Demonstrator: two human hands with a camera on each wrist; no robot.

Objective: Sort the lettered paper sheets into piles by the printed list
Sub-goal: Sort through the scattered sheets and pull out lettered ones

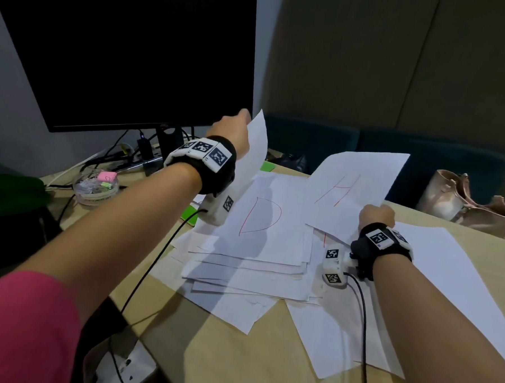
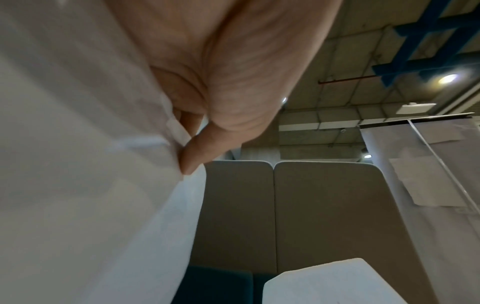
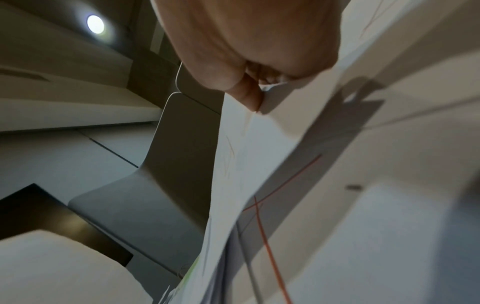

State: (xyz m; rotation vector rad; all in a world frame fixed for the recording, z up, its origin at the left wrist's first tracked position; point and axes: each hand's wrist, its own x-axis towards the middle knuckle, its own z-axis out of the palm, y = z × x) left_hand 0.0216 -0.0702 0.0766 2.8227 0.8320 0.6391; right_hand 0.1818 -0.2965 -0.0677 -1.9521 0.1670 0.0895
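Note:
A messy pile of white sheets (image 1: 250, 267) lies on the wooden table (image 1: 265, 362); its top sheet shows a red letter D (image 1: 260, 216). My left hand (image 1: 234, 129) pinches a sheet (image 1: 254, 156) held upright near the monitor; in the left wrist view the thumb (image 2: 197, 152) presses on that paper (image 2: 91, 164). My right hand (image 1: 376, 214) pinches the near edge of a sheet with a red H (image 1: 340, 188), lifted above the pile. In the right wrist view the fingers (image 3: 246, 92) clamp the paper edge (image 3: 275, 98).
A dark monitor (image 1: 127, 53) stands at the back left with cables and a clear dish of clips (image 1: 96, 186). Another white sheet (image 1: 433, 288) lies at the right. A beige bag (image 1: 467, 199) rests at the far right. Teal seats (image 1: 394, 149) stand behind the table.

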